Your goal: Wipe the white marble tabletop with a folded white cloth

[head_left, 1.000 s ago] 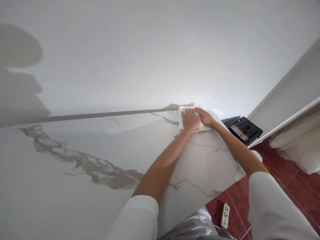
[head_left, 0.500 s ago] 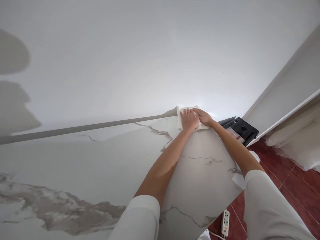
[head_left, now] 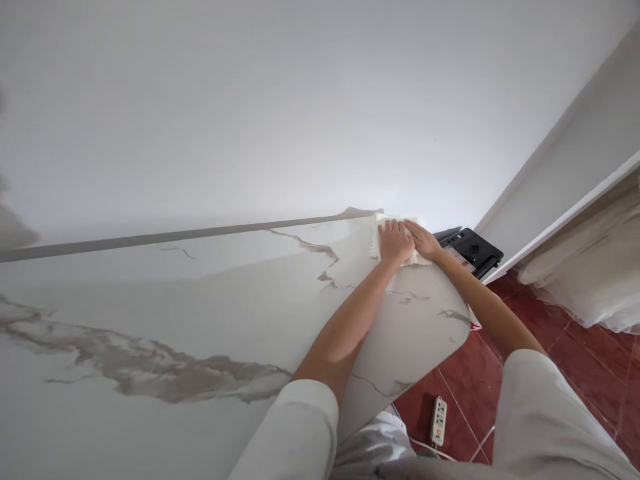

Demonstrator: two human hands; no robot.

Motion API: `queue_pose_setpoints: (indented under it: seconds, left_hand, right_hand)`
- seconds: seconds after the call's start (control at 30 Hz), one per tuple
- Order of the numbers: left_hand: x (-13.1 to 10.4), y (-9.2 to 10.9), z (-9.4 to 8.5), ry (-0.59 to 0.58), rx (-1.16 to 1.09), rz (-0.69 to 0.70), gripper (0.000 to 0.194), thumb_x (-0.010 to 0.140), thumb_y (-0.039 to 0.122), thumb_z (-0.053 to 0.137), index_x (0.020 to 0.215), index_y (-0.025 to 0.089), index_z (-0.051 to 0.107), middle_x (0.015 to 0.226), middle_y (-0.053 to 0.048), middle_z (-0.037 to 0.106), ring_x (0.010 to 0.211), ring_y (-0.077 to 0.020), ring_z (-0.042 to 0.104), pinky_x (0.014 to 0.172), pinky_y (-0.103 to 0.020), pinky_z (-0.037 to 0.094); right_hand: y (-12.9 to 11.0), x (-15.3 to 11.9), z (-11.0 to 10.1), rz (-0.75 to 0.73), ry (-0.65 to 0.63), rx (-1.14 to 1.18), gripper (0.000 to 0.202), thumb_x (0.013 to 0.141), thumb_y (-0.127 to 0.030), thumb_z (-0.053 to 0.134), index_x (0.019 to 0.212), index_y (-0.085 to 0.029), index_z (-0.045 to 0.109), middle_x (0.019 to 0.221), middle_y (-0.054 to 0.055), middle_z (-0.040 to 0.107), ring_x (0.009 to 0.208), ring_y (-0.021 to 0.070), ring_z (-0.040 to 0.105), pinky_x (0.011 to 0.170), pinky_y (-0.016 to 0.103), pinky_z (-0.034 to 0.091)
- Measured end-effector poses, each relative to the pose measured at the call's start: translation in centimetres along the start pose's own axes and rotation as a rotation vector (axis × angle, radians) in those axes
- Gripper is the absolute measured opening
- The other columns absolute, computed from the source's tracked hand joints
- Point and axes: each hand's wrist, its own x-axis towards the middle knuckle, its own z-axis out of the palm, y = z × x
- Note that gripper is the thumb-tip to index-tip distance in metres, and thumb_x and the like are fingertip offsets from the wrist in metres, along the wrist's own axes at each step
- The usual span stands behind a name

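Note:
A white cloth (head_left: pixel 374 241) with a scalloped edge lies on the marble-patterned tabletop (head_left: pixel 225 300), near its far right end by the wall. My left hand (head_left: pixel 397 241) presses flat on the cloth, fingers spread a little and pointing to the wall. Beside it, my right hand (head_left: pixel 423 241) rests on the cloth's right part, its fingertips close to my left hand. The cloth under both palms is hidden.
Behind the table rises a white wall (head_left: pixel 250 120). Past the right end sits a black device (head_left: pixel 475 250). A power strip (head_left: pixel 439 421) lies on the red tiled floor (head_left: pixel 590 360). A pale curtain (head_left: pixel 590 267) hangs at the right.
Both hands and the cloth have shifted right along the tabletop, nearer its right end. The view has moved too, and my legs now show below the table edge.

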Motion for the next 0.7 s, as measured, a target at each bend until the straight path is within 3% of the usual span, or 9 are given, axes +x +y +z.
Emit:
queue_pose_setpoints:
  seconds: [0.4,0.7]
  left_hand:
    - [-7.1,4.8,-2.0,-0.032,-0.008,0.049,0.043,0.088,0.027,0.033,0.125,0.009,0.048,0.130,-0.015,0.049,0.125,-0.0296,0.036,0.106,-0.045,0.023]
    - [-12.7,7.7,-4.6,-0.173,-0.037,0.086,0.050,0.088,0.029,0.038,0.129,0.002,0.042,0.133,-0.022,0.043,0.129,-0.0352,0.030,0.106,-0.051,0.020]
  right_hand:
    - [-2.3,-8.7,-2.5,-0.079,0.005,-0.018,0.050,0.094,-0.040,0.025,0.138,-0.024,0.042,0.142,0.003,0.044,0.136,0.0224,0.030,0.113,0.047,0.026]
    - [-5.5,-15.3,-4.2,-0.064,-0.027,-0.096,0.049,0.093,-0.036,0.026,0.138,-0.024,0.041,0.143,0.004,0.042,0.134,0.0235,0.033,0.111,0.049,0.029]
